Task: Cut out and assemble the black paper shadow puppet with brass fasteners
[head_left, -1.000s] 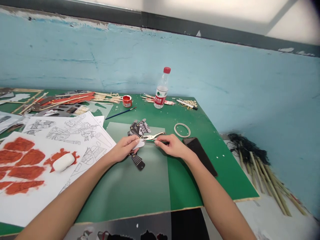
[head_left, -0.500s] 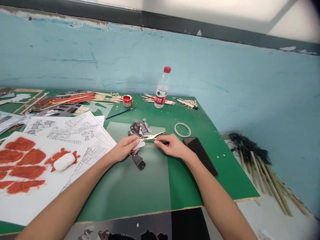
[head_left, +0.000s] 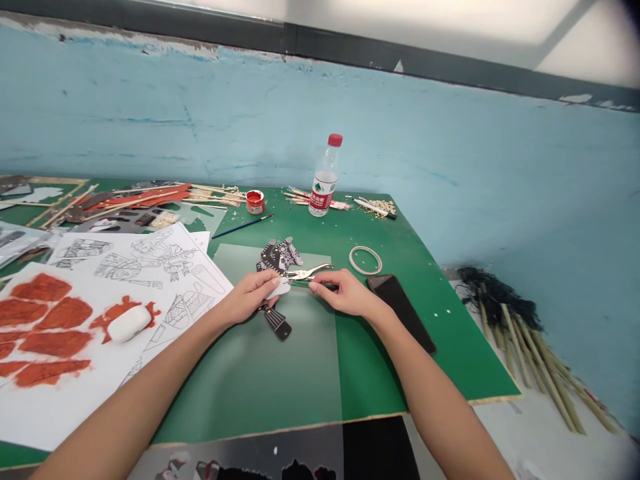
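Pinching a small white piece [head_left: 283, 287] above the worktop [head_left: 415, 253], the left hand [head_left: 258, 293] has barely shifted; the right hand [head_left: 341, 291], fingers drawn together, grips a slim tool [head_left: 301, 283] beside it, contact too small to tell, so work stays at that spot.

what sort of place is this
Probably a craft workshop or art room: a green table holds a jar of what looks like red paint, printed line drawings and a black patterned cutout figure.
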A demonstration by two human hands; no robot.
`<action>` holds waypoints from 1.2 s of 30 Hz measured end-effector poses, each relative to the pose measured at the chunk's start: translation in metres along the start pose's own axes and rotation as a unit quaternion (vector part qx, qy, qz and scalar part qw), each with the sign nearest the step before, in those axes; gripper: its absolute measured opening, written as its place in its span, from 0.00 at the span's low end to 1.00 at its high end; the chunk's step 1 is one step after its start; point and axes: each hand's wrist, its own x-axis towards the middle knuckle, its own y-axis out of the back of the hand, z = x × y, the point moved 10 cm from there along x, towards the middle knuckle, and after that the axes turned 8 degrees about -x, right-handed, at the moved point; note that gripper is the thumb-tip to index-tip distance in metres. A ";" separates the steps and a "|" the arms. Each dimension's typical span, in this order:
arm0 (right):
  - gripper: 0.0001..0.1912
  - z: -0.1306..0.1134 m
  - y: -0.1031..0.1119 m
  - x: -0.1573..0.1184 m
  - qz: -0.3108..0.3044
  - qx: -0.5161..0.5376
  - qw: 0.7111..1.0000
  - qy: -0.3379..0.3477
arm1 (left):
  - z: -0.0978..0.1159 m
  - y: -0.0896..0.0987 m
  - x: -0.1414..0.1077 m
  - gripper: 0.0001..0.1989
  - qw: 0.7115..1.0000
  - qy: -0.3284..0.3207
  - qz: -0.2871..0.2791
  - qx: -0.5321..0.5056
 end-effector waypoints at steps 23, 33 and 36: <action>0.19 0.004 -0.007 0.001 -0.043 0.049 0.998 -0.007 | 0.003 0.002 -0.001 0.21 0.999 -0.022 0.000 0.032; 0.17 0.004 -0.005 0.000 -0.044 0.014 0.999 0.009 | 0.002 0.000 -0.001 0.20 0.998 -0.021 -0.014 0.065; 0.17 0.001 -0.004 -0.002 -0.047 -0.015 0.999 0.023 | 0.002 -0.002 -0.001 0.19 0.997 -0.017 -0.026 0.070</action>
